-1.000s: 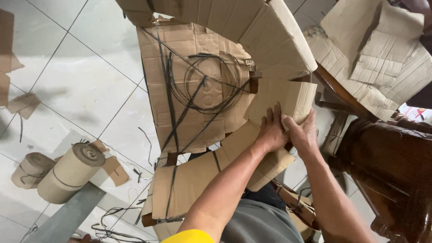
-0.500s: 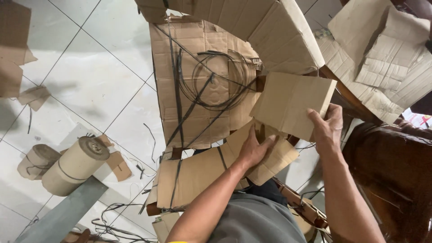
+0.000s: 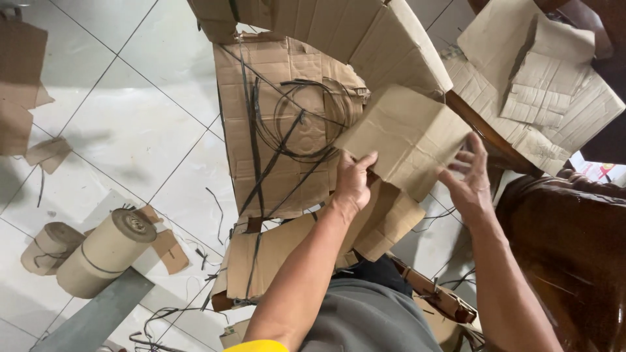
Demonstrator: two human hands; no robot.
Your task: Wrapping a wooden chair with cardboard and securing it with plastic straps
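Left hand (image 3: pixel 354 179): grip closed on the lower-left corner of a tan cardboard piece (image 3: pixel 407 137), thumb on top, fingers under the edge. Right hand (image 3: pixel 471 186): fingers spread wide, palm just off the piece's right edge; it looks released, holding nothing. Change over the last second: both hands pressed together on the piece a second ago; half a second ago the right hand alone held it by its right edge while the left rested on the flat stack below; now the hold has passed to the left hand and the piece has tilted, turned diamond-wise. Reading: a hand-to-hand transfer with a rotation, the piece being re-oriented rather than set down. The piece hangs in the air above the flattened carton sheets (image 3: pixel 287 124) and the lower cardboard stack (image 3: pixel 287 254) over the person's lap, touching neither as far as I can tell. Count: one piece in hand; one coil of dark strapping (image 3: pixel 306 120) on the flat sheet, with straight strap lengths crossing it; two cardboard rolls (image 3: pixel 104 251) side by side on the white tiled floor (image 3: pixel 130 117), lower left; one grey plank (image 3: pixel 98 313) beside them; one heap of folded cardboard (image 3: pixel 548 91) upper right, number of sheets not countable; one dark wooden furniture piece (image 3: pixel 574 254) at right.
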